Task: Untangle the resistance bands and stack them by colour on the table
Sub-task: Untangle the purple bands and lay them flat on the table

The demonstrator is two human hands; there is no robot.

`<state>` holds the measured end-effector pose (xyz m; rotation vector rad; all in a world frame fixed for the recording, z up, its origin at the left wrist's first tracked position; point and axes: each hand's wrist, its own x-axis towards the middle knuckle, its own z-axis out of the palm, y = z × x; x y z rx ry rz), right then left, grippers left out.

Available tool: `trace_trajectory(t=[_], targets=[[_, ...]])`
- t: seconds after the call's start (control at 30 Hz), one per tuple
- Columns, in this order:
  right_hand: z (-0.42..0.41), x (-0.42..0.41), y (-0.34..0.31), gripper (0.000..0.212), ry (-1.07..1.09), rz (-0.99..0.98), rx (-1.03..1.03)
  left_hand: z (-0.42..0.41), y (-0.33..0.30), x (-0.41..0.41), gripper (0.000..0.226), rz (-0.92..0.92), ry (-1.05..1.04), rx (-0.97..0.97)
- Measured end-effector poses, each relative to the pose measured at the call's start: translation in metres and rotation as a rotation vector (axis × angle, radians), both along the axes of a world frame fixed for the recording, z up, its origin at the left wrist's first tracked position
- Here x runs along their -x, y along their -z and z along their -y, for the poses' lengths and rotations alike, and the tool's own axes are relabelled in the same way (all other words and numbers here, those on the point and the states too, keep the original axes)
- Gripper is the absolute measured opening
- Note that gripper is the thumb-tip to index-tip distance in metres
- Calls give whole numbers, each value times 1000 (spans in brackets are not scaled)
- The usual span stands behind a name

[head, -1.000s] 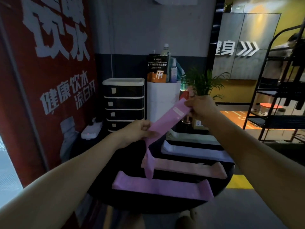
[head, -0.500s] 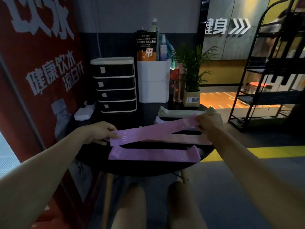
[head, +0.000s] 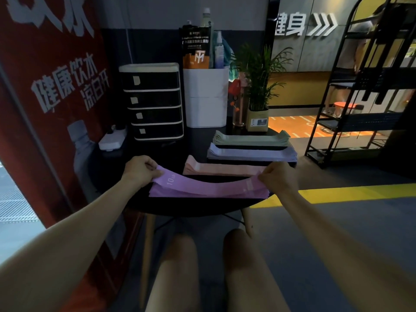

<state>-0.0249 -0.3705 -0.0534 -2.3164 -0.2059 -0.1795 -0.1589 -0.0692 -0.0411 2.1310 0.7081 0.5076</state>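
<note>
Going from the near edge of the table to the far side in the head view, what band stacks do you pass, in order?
Purple stack, with the held purple band over it → pink stack → lavender-grey stack → pale green stack.

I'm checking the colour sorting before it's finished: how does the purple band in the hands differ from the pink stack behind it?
The purple band is gripped at both ends, by the left hand and right hand; the pink stack lies untouched. The purple band sags over a purple stack near the table's front edge; the pink stack sits further back. Only the purple band shows a "10 LB" print. Both are flat, long strips lying crosswise.
</note>
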Motion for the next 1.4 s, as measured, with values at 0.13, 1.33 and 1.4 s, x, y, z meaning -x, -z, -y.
trace_trajectory(t=[0.13,1.33,1.4], targets=[[2,-1,16,21,35,27,19,8,11,1,22,11,-16,-78],[-38,8,19,53,-774,138,518,21,25,-18,61,-490,731,-618],[-38,8,21,52,-775,134,515,20,25,-17,61,-495,729,-603]])
